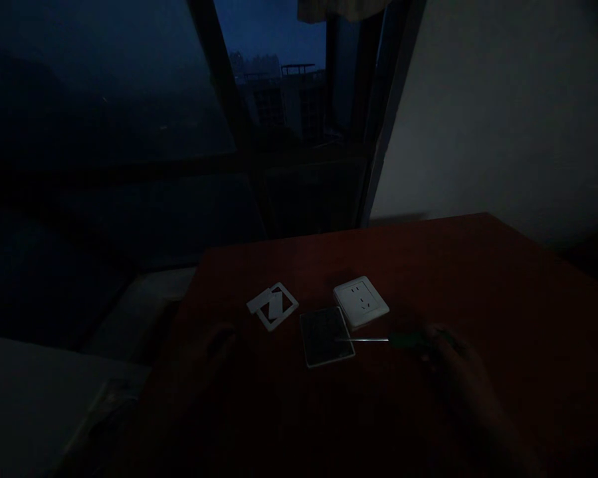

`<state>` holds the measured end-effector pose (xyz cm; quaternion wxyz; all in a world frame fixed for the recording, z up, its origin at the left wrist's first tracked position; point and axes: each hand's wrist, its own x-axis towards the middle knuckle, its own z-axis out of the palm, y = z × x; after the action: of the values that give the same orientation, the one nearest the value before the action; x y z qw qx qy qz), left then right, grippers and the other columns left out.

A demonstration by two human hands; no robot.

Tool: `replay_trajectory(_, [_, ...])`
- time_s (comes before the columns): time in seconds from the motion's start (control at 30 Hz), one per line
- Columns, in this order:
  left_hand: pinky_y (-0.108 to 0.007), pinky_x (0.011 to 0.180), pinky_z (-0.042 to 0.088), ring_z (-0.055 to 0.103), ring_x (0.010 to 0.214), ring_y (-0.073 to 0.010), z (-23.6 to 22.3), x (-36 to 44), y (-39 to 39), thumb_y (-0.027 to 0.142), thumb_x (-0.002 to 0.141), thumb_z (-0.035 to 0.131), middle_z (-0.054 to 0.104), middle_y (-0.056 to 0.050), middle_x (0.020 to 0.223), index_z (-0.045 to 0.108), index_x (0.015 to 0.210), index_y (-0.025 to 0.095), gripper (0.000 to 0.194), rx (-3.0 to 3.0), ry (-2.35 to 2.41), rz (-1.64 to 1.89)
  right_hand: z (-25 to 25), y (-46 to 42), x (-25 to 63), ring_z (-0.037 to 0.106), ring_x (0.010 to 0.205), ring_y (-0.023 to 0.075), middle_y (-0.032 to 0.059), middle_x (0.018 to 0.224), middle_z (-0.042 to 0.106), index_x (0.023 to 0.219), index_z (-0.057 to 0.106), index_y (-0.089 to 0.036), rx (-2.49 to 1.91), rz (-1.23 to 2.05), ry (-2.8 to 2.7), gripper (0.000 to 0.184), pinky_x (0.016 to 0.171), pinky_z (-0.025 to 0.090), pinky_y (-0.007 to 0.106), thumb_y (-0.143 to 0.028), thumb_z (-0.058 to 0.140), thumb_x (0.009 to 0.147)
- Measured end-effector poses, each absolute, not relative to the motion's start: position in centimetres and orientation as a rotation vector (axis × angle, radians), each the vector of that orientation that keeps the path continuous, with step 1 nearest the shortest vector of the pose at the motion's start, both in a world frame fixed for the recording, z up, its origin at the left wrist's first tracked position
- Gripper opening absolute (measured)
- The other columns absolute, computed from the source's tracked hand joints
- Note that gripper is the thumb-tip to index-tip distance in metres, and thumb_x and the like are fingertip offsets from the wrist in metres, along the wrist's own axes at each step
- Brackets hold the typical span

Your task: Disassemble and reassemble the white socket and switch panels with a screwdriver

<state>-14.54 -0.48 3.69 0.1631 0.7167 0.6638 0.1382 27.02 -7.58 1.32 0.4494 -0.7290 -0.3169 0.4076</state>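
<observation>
Our right hand (448, 352) grips a screwdriver (406, 340) by its green handle, with the fingers wrapped around it. We hold it nearly level over the desk (428, 255), the metal shaft pointing left and its end over the face of a dark square panel (323, 338) with a pale rim. Whether the tip touches that face (the light is very low here) we cannot tell.

Our left hand (220, 342) is near the left edge of the desk, its fingers bent; it is too dim for us to tell whether it grasps anything. Nearest to it we see a white square frame (288, 310), set at an angle, with one white strip (276, 306) across its opening and another white strip (260, 300) overlapping its left side.

Just behind the dark panel, to its right, we have a white socket plate (361, 301), its slots facing up. Beyond the desk we see a window (179, 206) on the left and a pale wall (493, 113) on the right.
</observation>
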Motion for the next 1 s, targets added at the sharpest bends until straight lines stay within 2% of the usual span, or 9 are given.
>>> replay_trajectory(0.13, [-0.040,0.092,0.050,0.060,0.107,-0.0244,4.2,-10.6,-0.8,0.039,0.090,0.049,0.063,-0.005,0.117,0.062,0.107,0.025,0.026,2.128,1.750,0.491,1.2,-8.0,27.6,0.062,0.079,0.0270,0.0074,0.082,0.067,0.079,0.068,-0.022,-1.739,0.891,-0.864,0.037,0.064,0.051,0.034,-0.054,0.071,0.061])
replay_trajectory(0.23, [-0.041,0.097,0.047,0.055,0.115,-0.0239,4.4,-7.0,-1.3,0.032,0.090,0.051,0.056,-0.005,0.126,0.057,0.117,0.028,0.028,2.248,1.544,0.514,1.7,-8.2,27.3,0.060,0.098,0.0321,0.0069,0.097,0.069,0.082,0.071,-0.026,-1.736,0.806,-0.933,0.039,0.074,0.051,0.036,-0.046,0.079,0.049])
replay_trajectory(0.33, [-0.043,0.103,0.042,0.047,0.125,-0.0257,4.5,-4.1,-1.6,0.030,0.085,0.061,0.047,-0.006,0.138,0.050,0.127,0.028,0.043,2.332,1.354,0.527,2.4,-8.2,26.6,0.063,0.087,0.0293,0.0069,0.090,0.070,0.086,0.072,-0.026,-1.708,0.961,-0.885,0.036,0.063,0.052,0.034,-0.051,0.072,0.059])
replay_trajectory(0.43, [-0.048,0.106,0.038,0.040,0.130,-0.0304,4.2,-2.3,-1.6,0.039,0.077,0.071,0.038,-0.008,0.146,0.042,0.136,0.027,0.066,2.397,1.265,0.446,2.5,-8.0,26.0,0.062,0.069,0.0230,0.0065,0.081,0.070,0.083,0.070,-0.024,-1.621,1.163,-0.729,0.036,0.051,0.048,0.030,-0.056,0.063,0.069])
replay_trajectory(0.53, [-0.054,0.106,0.036,0.037,0.132,-0.0343,3.8,-1.4,-1.4,0.048,0.072,0.075,0.035,-0.010,0.148,0.038,0.139,0.026,0.080,2.437,1.240,0.353,1.6,-7.8,26.1,0.061,0.063,0.0203,0.0050,0.078,0.069,0.083,0.067,-0.023,-1.554,1.259,-0.603,0.038,0.050,0.047,0.028,-0.059,0.059,0.074])
replay_trajectory(0.7, [-0.052,0.108,0.034,0.035,0.134,-0.0317,2.8,-1.2,-1.4,0.039,0.079,0.069,0.033,-0.010,0.149,0.036,0.140,0.027,0.070,2.466,1.223,0.371,0.4,-8.0,26.2,0.054,0.048,0.0154,0.0015,0.061,0.066,0.089,0.064,-0.022,-1.589,1.315,-0.438,0.045,0.042,0.039,0.024,-0.064,0.054,0.077])
replay_trajectory(0.77, [-0.052,0.108,0.034,0.035,0.134,-0.0316,2.6,-1.3,-1.5,0.038,0.079,0.069,0.033,-0.010,0.149,0.036,0.139,0.027,0.069,2.475,1.218,0.403,0.7,-8.1,25.9,0.052,0.046,0.0152,0.0022,0.061,0.066,0.092,0.064,-0.021,-1.604,1.298,-0.505,0.049,0.040,0.036,0.024,-0.066,0.052,0.078])
replay_trajectory(0.87, [-0.052,0.107,0.036,0.037,0.133,-0.0320,2.4,-1.4,-1.5,0.038,0.078,0.071,0.035,-0.009,0.148,0.038,0.138,0.026,0.069,2.465,1.223,0.405,1.4,-8.2,25.5,0.055,0.050,0.0165,0.0055,0.070,0.069,0.096,0.067,-0.019,-1.581,1.283,-0.621,0.052,0.043,0.039,0.026,-0.066,0.053,0.077])
replay_trajectory(1.0, [-0.051,0.108,0.035,0.036,0.133,-0.0315,2.4,-1.5,-1.5,0.035,0.076,0.073,0.037,-0.009,0.147,0.037,0.139,0.027,0.073,2.449,1.228,0.417,1.6,-8.0,25.4,0.061,0.067,0.0209,0.0062,0.080,0.070,0.101,0.069,-0.019,-1.581,1.227,-0.691,0.050,0.057,0.046,0.029,-0.062,0.057,0.077])
